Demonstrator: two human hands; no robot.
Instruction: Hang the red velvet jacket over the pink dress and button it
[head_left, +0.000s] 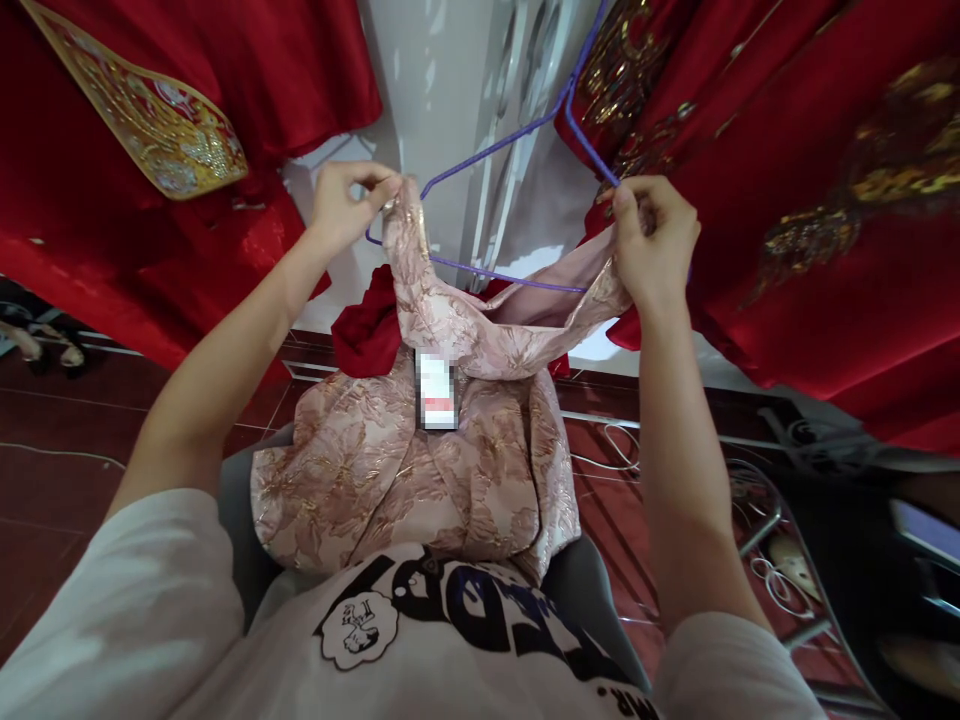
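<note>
A pink brocade dress (pixel 465 470) with a gold floral pattern lies over my lap, its upper part lifted in front of me. My left hand (pixel 349 205) pinches the dress's left strap near its top. At the other side, my right hand (pixel 656 235) is closed on the right strap, close to the arm of a purple hanger (pixel 495 150). The hanger's lower bar passes behind the neckline, with its left end beside the left strap. A phone-like white rectangle (pixel 436 390), blurred out, rests on the dress front. Dark red cloth (pixel 367 325) shows behind the left strap.
Red garments with gold embroidery (pixel 195 140) hang at the left, and more sequined red garments (pixel 810 200) hang at the right. A white cabinet (pixel 442 80) stands ahead. White cables (pixel 780 585) and a metal-framed rack (pixel 765 530) are at the lower right, over a red tiled floor (pixel 52 490).
</note>
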